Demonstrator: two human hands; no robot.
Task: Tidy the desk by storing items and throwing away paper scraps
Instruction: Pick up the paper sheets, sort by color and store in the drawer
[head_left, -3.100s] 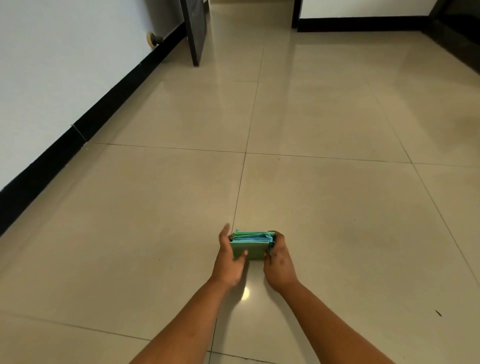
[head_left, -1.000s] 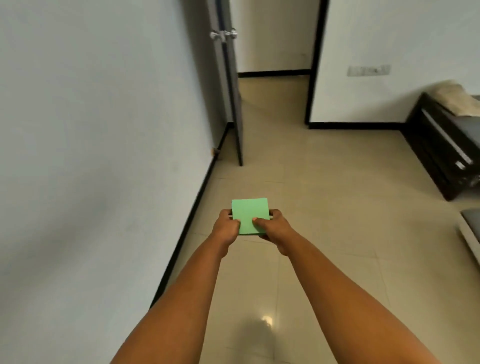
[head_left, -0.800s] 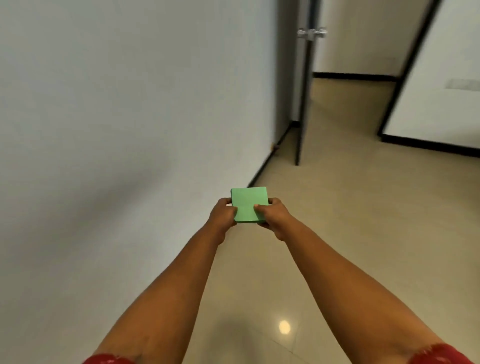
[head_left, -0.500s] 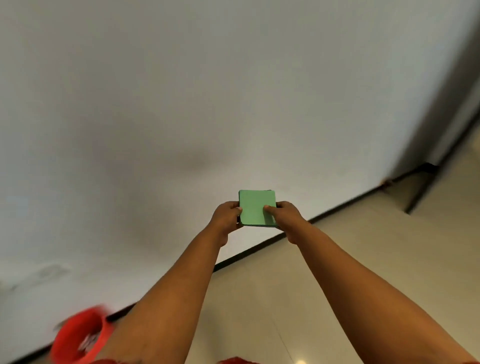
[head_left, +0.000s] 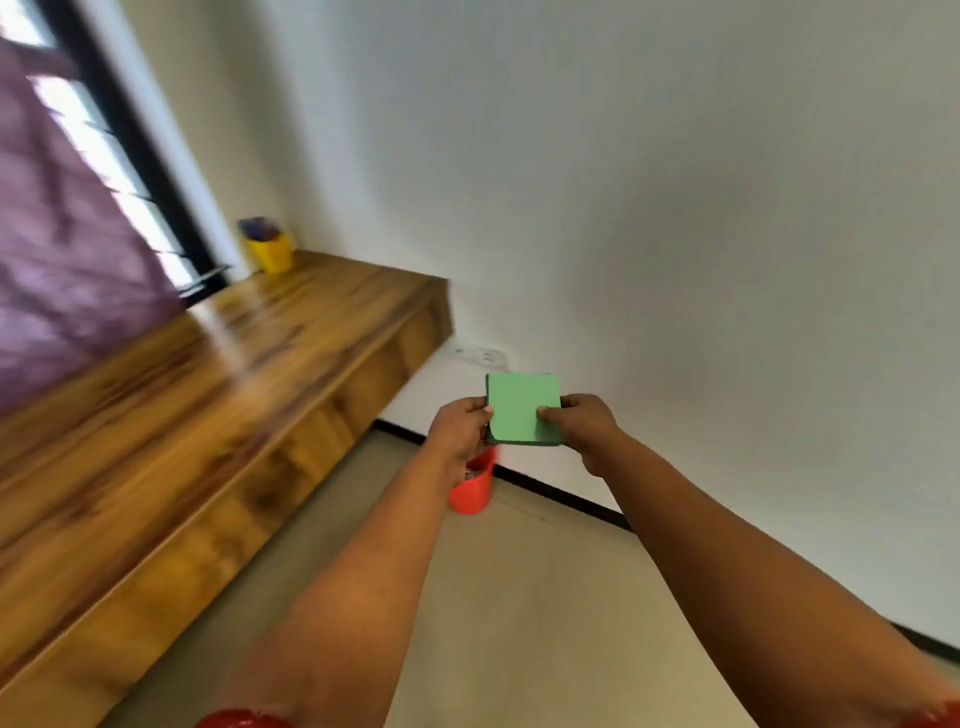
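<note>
A green pad of paper (head_left: 522, 408) is held up in the air between both hands, at the middle of the view. Its broad green face is turned up toward the camera and it is close to square, so no long axis stands out; its upper edge points away from the person, toward the white wall (head_left: 675, 208). A darker edge shows along its lower side, which suggests a stack rather than one sheet.

The left hand (head_left: 460, 428) grips the pad's left edge, fingers curled beneath and thumb on top near the edge. The right hand (head_left: 584, 423) grips the right side, its thumb lying across the green face toward the lower right corner and its fingers curled under. Both forearms reach forward from the bottom of the view, nearly straight, converging on the pad. A bit of red sleeve (head_left: 244, 719) shows at the bottom edge.

Just below the grip and partly hidden behind the left hand, a red bin (head_left: 470, 491) stands on the beige floor (head_left: 519, 597), near the wall's black skirting. A wall socket (head_left: 480, 356) sits just above the pad. To the left of the grip stretches a wooden desk (head_left: 182, 389), blurred, with a yellow pen holder (head_left: 270, 252) at its far end. Beyond the desk, at far left, hangs a purple curtain (head_left: 52, 234) over a dark-framed window.
</note>
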